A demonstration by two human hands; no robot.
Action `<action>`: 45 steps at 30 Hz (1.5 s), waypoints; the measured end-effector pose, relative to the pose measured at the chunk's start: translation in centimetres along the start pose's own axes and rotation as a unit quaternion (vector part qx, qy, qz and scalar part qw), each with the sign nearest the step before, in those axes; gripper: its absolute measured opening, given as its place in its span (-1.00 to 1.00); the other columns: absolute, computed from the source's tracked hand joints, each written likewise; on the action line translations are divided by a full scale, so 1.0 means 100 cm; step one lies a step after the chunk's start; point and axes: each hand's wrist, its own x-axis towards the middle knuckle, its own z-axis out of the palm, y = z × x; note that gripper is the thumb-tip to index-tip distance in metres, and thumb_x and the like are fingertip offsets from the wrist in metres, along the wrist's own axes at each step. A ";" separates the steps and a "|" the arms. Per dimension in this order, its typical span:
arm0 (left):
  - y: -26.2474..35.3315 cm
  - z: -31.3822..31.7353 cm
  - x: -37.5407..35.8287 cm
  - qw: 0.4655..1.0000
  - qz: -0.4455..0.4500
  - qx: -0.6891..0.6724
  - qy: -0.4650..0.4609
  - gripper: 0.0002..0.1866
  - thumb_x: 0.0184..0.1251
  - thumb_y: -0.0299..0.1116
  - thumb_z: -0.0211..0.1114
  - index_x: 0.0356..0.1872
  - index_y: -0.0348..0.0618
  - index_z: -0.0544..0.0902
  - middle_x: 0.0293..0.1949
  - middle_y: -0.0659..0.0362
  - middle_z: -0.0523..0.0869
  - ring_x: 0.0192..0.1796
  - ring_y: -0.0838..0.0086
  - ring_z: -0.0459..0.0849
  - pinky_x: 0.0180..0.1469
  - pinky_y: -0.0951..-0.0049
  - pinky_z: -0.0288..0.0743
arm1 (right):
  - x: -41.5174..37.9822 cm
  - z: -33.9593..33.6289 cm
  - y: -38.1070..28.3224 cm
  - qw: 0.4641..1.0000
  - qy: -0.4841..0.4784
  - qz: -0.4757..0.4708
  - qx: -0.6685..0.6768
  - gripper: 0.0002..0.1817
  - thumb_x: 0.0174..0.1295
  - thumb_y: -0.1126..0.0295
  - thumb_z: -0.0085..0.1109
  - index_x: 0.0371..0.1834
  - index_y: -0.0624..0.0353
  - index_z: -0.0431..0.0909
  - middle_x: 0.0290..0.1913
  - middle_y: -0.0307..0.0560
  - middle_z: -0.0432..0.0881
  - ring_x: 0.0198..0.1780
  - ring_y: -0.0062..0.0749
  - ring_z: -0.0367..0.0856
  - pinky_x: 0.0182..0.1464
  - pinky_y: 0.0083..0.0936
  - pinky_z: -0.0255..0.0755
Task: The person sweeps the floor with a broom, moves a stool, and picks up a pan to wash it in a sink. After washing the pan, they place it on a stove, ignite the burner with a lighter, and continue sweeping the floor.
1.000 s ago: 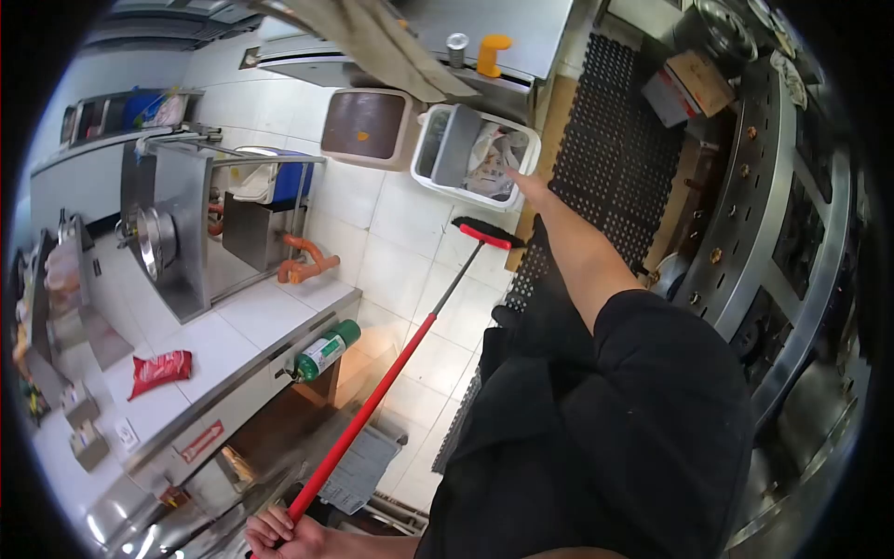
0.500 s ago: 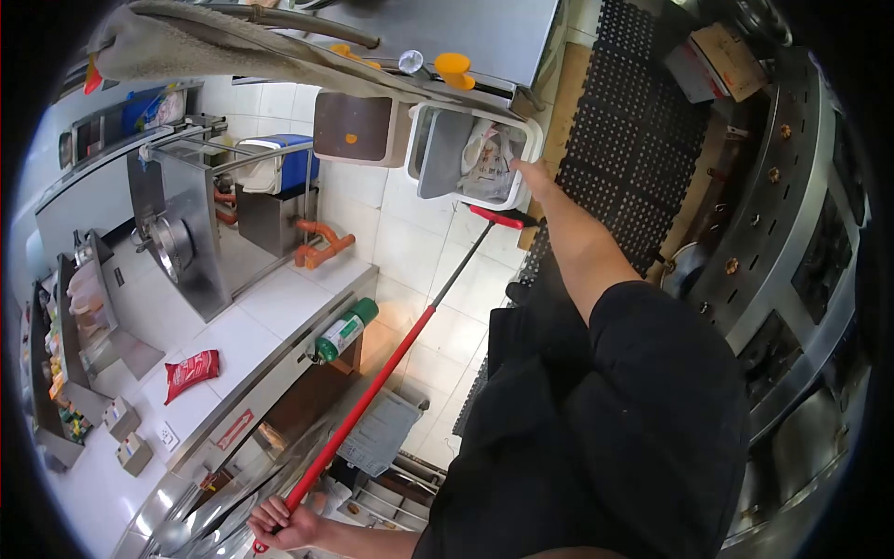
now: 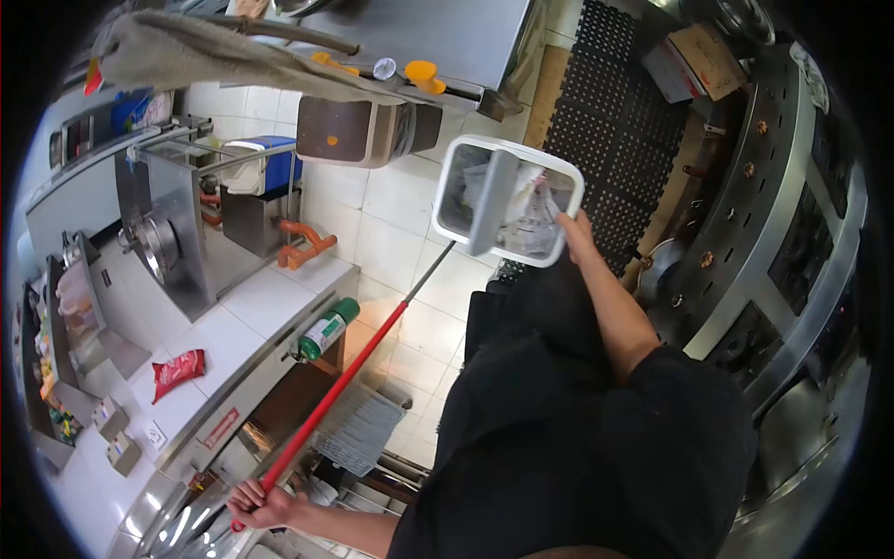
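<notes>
My left hand (image 3: pixel 261 504) is wrapped round the upper end of a broom's red handle (image 3: pixel 337 389), at the lower left. The handle slants up and away across the floor; its head is hidden behind a trash bin. Gripped at its near right rim by my right hand (image 3: pixel 577 237) is that trash bin (image 3: pixel 453 146), white-rimmed, with a grey swing lid (image 3: pixel 497 202) standing tilted across the opening. Crumpled plastic and paper waste (image 3: pixel 535 219) shows inside. My right fingers are partly hidden by the rim.
A brown-lidded bin (image 3: pixel 331 130) stands by the steel table (image 3: pixel 428 42). Black perforated matting (image 3: pixel 615 121) runs beside the stove (image 3: pixel 745 224). On the left are a white counter with a red packet (image 3: pixel 178 374), a green canister (image 3: pixel 328 330) and orange pipes (image 3: pixel 304 244).
My right hand has pulled the trash bin toward me, away from the brown-lidded bin, and its lid has swung. The broom head has gone out of sight behind it. My left hand keeps its hold.
</notes>
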 end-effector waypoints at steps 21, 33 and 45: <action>0.025 0.007 0.022 0.996 -0.003 -0.062 -0.069 -0.55 0.57 -0.30 0.19 -0.61 -0.01 0.29 -0.60 0.28 0.28 -0.63 0.59 0.20 -0.49 0.53 0.13 | 0.030 -0.260 0.061 0.973 0.112 0.195 0.041 -0.57 0.43 0.20 0.08 0.20 0.29 0.47 0.00 0.05 0.65 -0.06 -0.09 0.70 -0.04 -0.16 0.65; 0.028 -0.028 -0.057 0.979 0.064 -0.191 -0.011 -0.57 0.50 -0.38 0.17 -0.63 0.02 0.25 -0.58 0.31 0.26 -0.65 0.63 0.14 -0.53 0.52 0.09 | -0.180 0.062 -0.100 0.844 -0.180 -0.273 -0.425 -0.27 0.21 0.22 0.38 0.42 0.26 0.38 0.42 0.29 0.45 0.32 0.17 0.54 0.30 -0.10 0.47; -0.050 -0.051 -0.159 0.983 0.043 -0.169 0.065 -0.64 0.45 -0.33 0.14 -0.59 0.02 0.27 -0.56 0.30 0.28 -0.58 0.59 0.22 -0.40 0.45 0.17 | -0.170 0.292 -0.008 0.686 -0.230 -0.493 -0.484 -0.78 0.22 0.32 0.31 -0.50 0.20 0.59 -0.31 0.11 0.63 -0.06 0.12 0.57 0.12 -0.04 0.42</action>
